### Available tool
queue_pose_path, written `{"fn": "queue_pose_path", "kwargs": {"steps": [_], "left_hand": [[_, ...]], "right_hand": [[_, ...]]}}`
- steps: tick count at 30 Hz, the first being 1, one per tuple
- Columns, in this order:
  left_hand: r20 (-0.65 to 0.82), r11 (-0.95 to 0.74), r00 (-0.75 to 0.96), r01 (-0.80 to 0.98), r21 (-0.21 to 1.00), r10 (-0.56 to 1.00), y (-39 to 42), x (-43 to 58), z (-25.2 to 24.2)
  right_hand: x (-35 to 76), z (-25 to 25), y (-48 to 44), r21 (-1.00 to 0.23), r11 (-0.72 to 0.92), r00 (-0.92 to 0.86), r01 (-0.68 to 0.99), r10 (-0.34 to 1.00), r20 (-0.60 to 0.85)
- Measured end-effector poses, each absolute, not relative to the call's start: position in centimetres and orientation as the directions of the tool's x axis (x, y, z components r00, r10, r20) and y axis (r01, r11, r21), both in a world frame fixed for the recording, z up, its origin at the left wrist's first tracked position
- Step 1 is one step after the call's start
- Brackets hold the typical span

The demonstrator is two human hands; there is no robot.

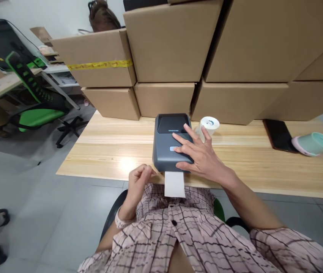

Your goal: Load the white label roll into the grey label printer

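A dark grey label printer [165,157] stands near the front edge of the wooden table. From its front a blank white label strip [174,184] hangs down over the table edge. My right hand [199,153] lies on the printer's top with its fingers spread, one of them beside the small light-coloured button. My left hand [140,181] is at the table edge, just left of the printer, with its fingers curled in; whether anything is inside them is hidden. Behind my right hand stands a white roll of labels [210,123], partly covered by the fingers.
Stacked cardboard boxes [165,99] line the back of the wooden table [93,151]. On the right lie a dark phone [279,134] and a mint-green cup [315,144]. A green and black office chair [40,110] is at left. Another person's head shows behind the boxes; someone's feet are lower left.
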State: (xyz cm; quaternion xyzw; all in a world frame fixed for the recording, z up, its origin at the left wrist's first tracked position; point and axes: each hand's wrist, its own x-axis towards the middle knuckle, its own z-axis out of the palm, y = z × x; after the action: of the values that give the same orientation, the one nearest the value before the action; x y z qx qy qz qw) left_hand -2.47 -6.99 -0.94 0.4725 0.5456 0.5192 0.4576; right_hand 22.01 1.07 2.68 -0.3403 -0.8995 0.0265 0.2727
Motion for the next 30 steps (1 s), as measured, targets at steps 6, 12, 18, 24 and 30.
{"fn": "queue_pose_path", "kwargs": {"steps": [6, 12, 18, 24, 30], "left_hand": [[0.184, -0.178, -0.302, 0.047, 0.983, 0.935, -3.0, -4.1, 0.6], [0.104, -0.135, -0.325, -0.076, 0.988, 0.940, 4.6, -3.9, 0.2], [0.107, -0.107, -0.029, -0.020, 0.994, 0.994, 7.9, -2.1, -0.7], [0.093, -0.095, 0.112, 0.012, 0.995, 0.989, 7.8, -1.7, -1.6], [0.082, -0.088, 0.136, 0.043, 0.995, 0.987, 7.5, -2.0, -1.6]], "right_hand": [[22.7, 1.6, -0.6, -0.329, 0.763, -0.497, 0.556, 0.623, 0.604], [21.8, 4.9, 3.0, -0.270, 0.820, -0.399, 0.504, 0.499, 0.769], [20.1, 10.1, 11.9, -0.364, 0.756, -0.222, 0.545, 0.548, 0.806], [19.7, 12.6, 16.5, -0.388, 0.666, -0.185, 0.637, 0.621, 0.761], [20.3, 9.1, 11.1, -0.334, 0.725, -0.348, 0.602, 0.615, 0.707]]}}
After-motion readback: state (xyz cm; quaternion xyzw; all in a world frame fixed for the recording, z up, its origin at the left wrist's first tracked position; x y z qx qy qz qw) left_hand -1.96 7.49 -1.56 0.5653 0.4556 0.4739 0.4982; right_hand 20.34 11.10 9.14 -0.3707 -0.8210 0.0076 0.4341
